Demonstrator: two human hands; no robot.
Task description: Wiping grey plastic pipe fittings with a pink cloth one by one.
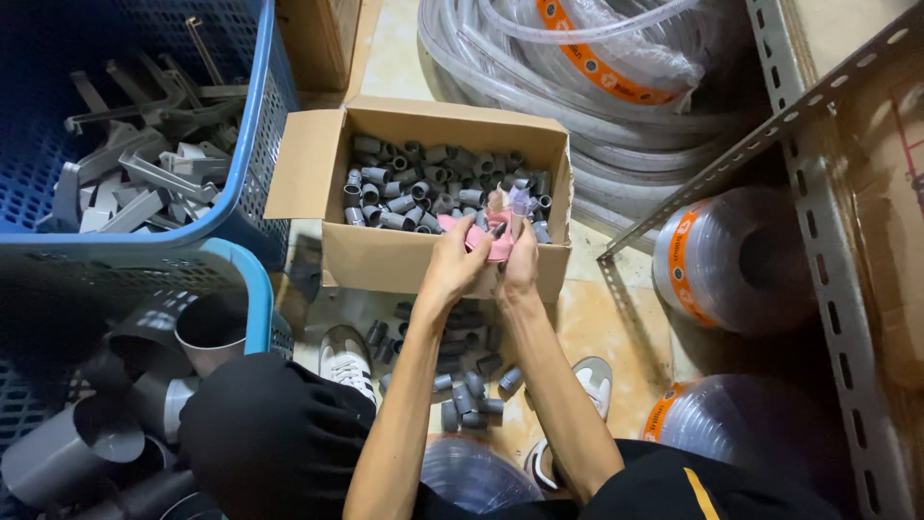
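Both of my hands meet over the front edge of an open cardboard box point(438, 258). My left hand point(458, 262) and my right hand point(521, 258) together grip a pink plastic bag point(498, 243) held just above the box. A grey fitting pokes out at the top of the bag, between my fingers. Inside the box lie several short grey pipe fittings point(423, 185). More grey fittings point(470, 383) are scattered on the tiled floor below the box, between my shoes.
Two blue plastic baskets stand at left: the upper one point(252, 125) holds grey clips, the lower one point(252, 289) larger grey pipe pieces. Coils of clear hose point(616, 87) lie behind the box. A slotted metal shelf frame point(818, 221) with hose rolls stands at right.
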